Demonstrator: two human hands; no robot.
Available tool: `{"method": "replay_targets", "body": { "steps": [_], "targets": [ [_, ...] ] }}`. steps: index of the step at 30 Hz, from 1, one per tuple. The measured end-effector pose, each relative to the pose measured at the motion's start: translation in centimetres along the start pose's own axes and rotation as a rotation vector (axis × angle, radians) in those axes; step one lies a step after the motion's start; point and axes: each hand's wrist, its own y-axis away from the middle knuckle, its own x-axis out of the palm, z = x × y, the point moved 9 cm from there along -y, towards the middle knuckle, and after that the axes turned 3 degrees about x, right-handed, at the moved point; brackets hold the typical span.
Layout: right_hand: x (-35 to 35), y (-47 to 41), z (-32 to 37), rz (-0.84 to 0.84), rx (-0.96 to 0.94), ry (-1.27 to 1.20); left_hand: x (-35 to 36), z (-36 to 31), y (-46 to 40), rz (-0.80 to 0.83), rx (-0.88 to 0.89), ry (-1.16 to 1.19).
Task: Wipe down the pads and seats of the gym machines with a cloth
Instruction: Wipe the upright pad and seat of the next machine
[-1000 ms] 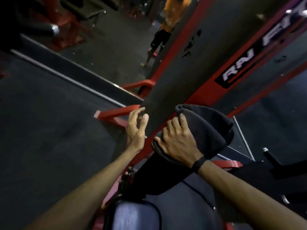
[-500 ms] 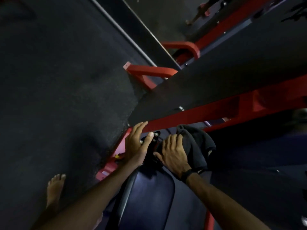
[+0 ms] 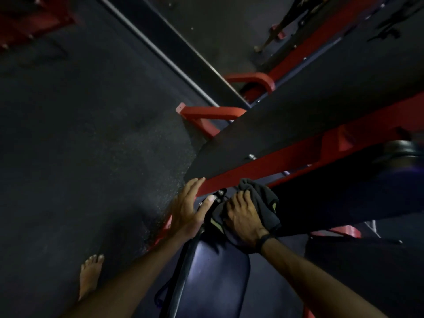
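Observation:
A dark cloth (image 3: 263, 203) lies bunched at the top end of a dark blue padded seat (image 3: 215, 276) of a red-framed gym machine. My right hand (image 3: 243, 216) lies flat on the cloth with fingers spread, pressing it against the pad. My left hand (image 3: 188, 207) rests with straight fingers on the seat's left edge, its fingertips by the red frame bar (image 3: 286, 157). A long black back pad (image 3: 309, 111) slants up to the right above both hands.
Dark rubber floor (image 3: 80, 145) fills the left side, with my bare foot (image 3: 90, 274) on it. A red machine foot (image 3: 206, 113) and a metal floor strip (image 3: 160, 49) lie beyond. Another person's legs (image 3: 275, 31) stand at the top right.
The view has tilted down from the back pad to the seat. My right hand slid the cloth down off the back pad onto the seat's top end; my left hand followed.

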Motion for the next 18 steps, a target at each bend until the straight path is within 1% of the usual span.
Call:
{"method": "replay_targets", "body": {
  "steps": [2, 4, 7, 11, 18],
  "targets": [
    [-1.2, 1.1, -2.9, -0.038, 0.06, -0.031, 0.6, -3.3, -0.5, 0.012, 0.087, -0.05],
    [-2.0, 1.7, -4.9, -0.077, 0.094, -0.05, 0.9, -5.5, -1.1, 0.001, 0.137, -0.094],
    [-3.4, 3.5, -8.5, -0.163, 0.162, -0.048, 2.2, -9.5, -1.0, 0.039, 0.199, -0.115],
    [-7.0, 6.1, -14.0, -0.372, 0.225, -0.078, 3.8, -14.4, -1.2, 0.051, 0.288, -0.119],
    [-10.7, 11.1, -22.0, -0.688, 0.231, -0.183, 6.4, -22.1, -1.3, 0.043, 0.442, -0.097]
  ]
}}
